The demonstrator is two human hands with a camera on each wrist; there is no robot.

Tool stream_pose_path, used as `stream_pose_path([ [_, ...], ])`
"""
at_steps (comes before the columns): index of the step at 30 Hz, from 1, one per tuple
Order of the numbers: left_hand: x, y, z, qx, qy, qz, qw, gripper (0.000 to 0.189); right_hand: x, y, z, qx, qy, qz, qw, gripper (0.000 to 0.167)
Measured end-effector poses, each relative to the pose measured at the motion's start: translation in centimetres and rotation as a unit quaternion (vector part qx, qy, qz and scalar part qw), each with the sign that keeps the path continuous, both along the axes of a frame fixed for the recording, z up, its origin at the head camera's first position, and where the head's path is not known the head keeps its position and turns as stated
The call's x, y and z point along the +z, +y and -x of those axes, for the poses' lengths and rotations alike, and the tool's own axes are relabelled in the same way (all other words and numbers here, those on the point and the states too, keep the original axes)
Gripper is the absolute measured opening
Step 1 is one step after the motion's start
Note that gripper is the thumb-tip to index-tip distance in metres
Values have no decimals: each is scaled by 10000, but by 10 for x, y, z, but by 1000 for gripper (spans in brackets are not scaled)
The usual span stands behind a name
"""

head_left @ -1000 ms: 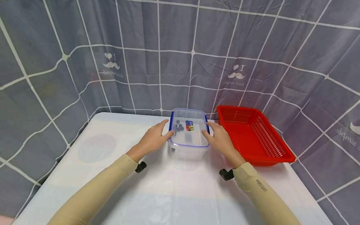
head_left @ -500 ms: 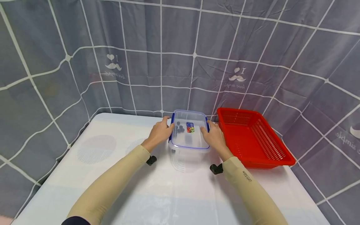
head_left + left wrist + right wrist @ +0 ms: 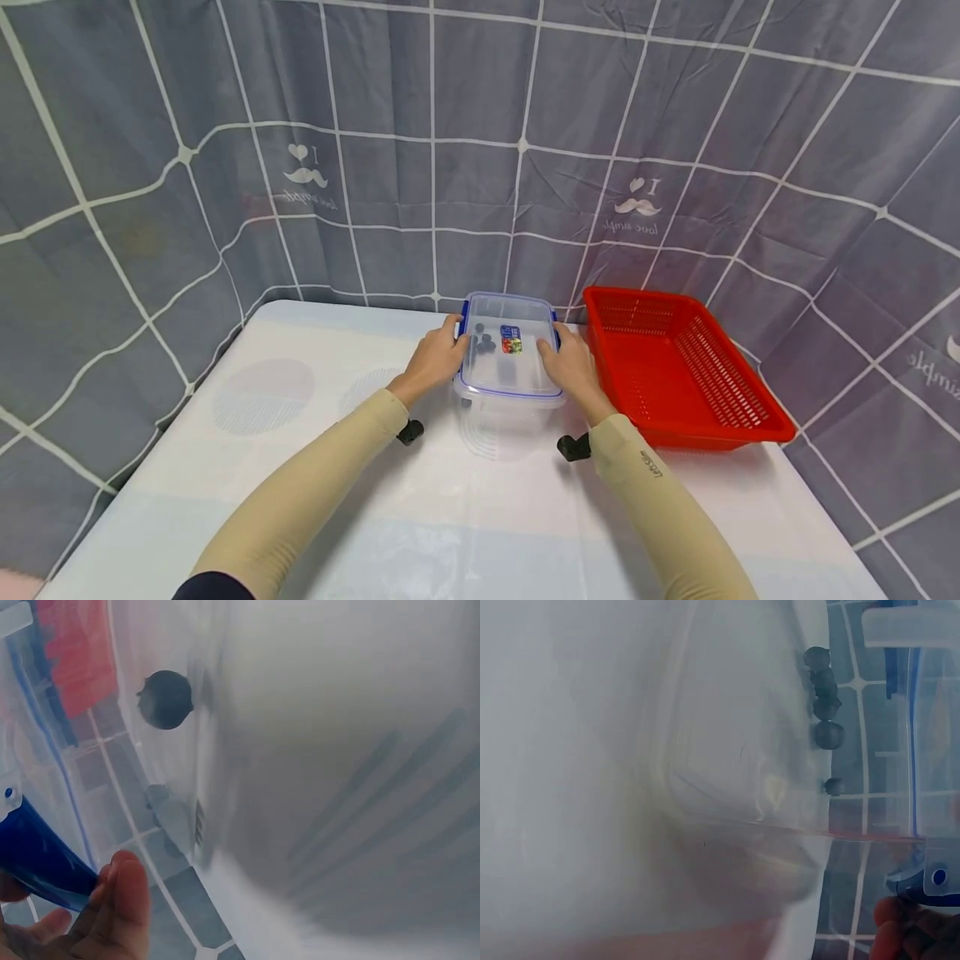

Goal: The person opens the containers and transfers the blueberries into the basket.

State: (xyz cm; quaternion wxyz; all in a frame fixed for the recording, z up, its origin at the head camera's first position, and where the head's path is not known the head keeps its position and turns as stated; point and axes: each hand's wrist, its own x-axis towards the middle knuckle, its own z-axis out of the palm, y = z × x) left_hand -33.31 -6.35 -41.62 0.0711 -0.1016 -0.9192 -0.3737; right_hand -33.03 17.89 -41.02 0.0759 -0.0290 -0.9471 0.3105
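Note:
A clear food container [image 3: 510, 403] with a blue-rimmed lid [image 3: 495, 375] stands on the table. A printed label [image 3: 512, 339] is on the lid. Through the plastic show several small dark balls [image 3: 829, 735], which look like blueberries. At the left side my left hand [image 3: 435, 358] holds a blue latch [image 3: 45, 859], its thumb near the lid's edge. On the opposite side my right hand [image 3: 572, 367] has its fingers curled at the other blue latch [image 3: 919, 892], the thumb over the lid. Both latches are partly hidden by the hands in the head view.
A red slotted plastic basket [image 3: 660, 367] stands close by on the right. The white-covered table [image 3: 315, 492] reaches back to a grey curtain [image 3: 390, 183] with white grid lines.
Both hands have moved inward to the container's sides, and their fingers have closed in on the latches. The container and basket stay in place; the head view has shifted slightly.

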Motion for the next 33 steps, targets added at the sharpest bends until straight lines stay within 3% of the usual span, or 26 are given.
stream_pose_path([
  [5,-3,2,-1,-4,196,-80,9998,49,-1,0,2,-39,13,80,10000,63],
  [14,-7,1,-3,85,-50,-246,9996,51,-3,-2,2,3,4,218,9998,63],
  [24,-5,1,0,25,-26,-121,9999,53,-3,-5,2,15,9,368,9993,64],
  [33,-1,6,-5,-42,-91,-285,9995,51,-3,-3,-1,-5,-59,434,9990,64],
])
